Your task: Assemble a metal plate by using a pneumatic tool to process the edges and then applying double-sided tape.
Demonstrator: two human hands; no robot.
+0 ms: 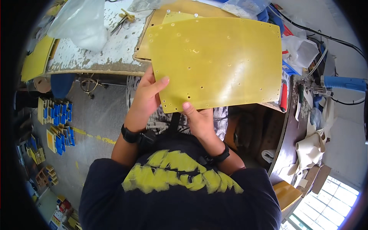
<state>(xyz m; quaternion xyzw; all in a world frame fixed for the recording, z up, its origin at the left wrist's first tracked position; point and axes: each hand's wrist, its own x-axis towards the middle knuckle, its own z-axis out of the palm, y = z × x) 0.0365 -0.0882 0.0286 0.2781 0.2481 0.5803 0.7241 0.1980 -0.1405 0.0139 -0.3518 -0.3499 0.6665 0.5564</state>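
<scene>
Far to the left of the left hand (145, 94) and its fingers, a yellow sheet (36, 61) lies at the end of the worktable (119, 55). Lower than this sheet, also well apart from the fingers, blue-and-yellow pieces (57, 111) stand in groups on the grey floor (97, 115). Above and to the left of the same fingers, a clear plastic bag (82, 25) rests on the worktable. The left thumb lies on the front face of the yellow panel (218, 61), near its left edge, and the other fingers go behind, so this hand is clamped on it. A black wrist strap (131, 135) is below these fingers. The panel, with many small holes, extends up and to the right from both thumbs, in front of a brown board (214, 7). The right hand (201, 120) pinches the lower edge: its thumb is on the front, its other fingers are hidden behind. Well to the right of the right fingers there is a red-handled tool (283, 96). Farther right and lower hangs some beige material (311, 147). Farthest to the right, higher than the right fingers, is a blue-handled tool (345, 83).
</scene>
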